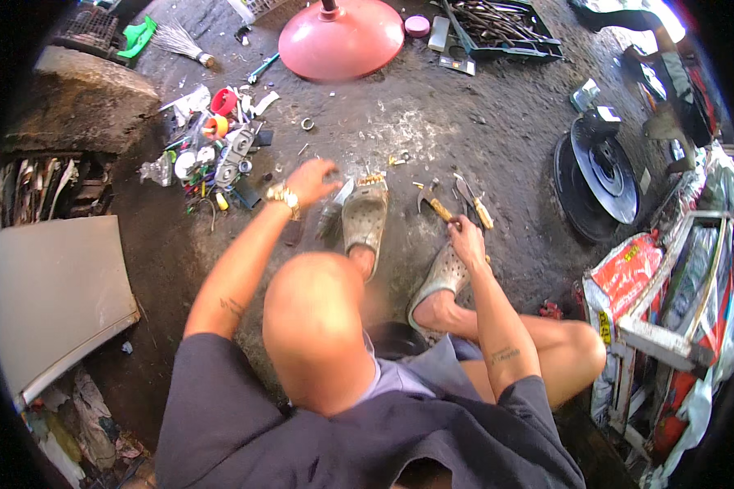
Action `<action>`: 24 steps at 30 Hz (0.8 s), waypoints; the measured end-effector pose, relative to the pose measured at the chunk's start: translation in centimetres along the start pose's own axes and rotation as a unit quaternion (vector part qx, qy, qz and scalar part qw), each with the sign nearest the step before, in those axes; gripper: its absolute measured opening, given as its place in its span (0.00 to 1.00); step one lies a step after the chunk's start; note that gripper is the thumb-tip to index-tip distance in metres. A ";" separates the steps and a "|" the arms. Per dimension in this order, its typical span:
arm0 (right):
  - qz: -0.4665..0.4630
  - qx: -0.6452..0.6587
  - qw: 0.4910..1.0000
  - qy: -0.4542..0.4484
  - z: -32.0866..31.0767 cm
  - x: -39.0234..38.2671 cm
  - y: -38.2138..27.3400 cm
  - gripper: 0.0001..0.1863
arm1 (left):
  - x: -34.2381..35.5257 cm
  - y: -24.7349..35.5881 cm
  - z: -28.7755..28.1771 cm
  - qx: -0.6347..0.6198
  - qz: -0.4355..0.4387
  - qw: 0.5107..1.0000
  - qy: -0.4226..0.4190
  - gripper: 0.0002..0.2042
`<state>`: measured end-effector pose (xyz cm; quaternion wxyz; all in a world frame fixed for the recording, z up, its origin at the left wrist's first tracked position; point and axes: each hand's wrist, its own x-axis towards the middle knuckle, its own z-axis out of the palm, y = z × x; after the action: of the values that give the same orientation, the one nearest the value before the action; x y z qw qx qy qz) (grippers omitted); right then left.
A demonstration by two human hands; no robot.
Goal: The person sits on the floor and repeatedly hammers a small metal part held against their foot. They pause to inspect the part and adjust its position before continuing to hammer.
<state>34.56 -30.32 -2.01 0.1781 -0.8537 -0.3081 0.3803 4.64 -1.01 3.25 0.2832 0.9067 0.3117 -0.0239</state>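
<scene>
Left knee (pixel 314 314) loomed nearest, at seven o'clock from the hammer (pixel 438 208), whose handle the right hand (pixel 466 240) seemingly pinched. Just past nine, the left hand (pixel 311 179) hung, fingers loosely parted. A careless swing could have struck the left shoe (pixel 365 218), at nine. Open floor (pixel 497 159) lay at twelve, edged by a dome (pixel 342 41) at eleven, reel (pixel 609 175) at three.

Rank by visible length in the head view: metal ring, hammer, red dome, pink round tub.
Largest to smallest:
1. Red dome
2. Hammer, its handle reaching the right hand
3. Pink round tub
4. Metal ring
</scene>
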 end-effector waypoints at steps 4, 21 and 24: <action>-0.075 -0.142 0.987 0.019 1.0 1.5 -1.1 0.18 | 0.6 -1.4 7.6 -0.160 -0.188 0.969 0.028 0.17; -0.262 -0.139 0.943 -0.153 -1.8 13.3 -20.4 0.21 | 3.8 -0.7 10.5 -0.434 -0.286 0.852 -0.070 0.31; -0.314 -0.278 0.898 -0.136 -1.7 14.1 -25.1 0.19 | 4.4 -1.1 10.5 -0.397 -0.268 0.872 -0.102 0.29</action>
<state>33.40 -2.36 4.94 0.0004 -0.6677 -0.6742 0.3157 8.95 -3.49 -7.08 0.6318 0.5922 0.4958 -0.0655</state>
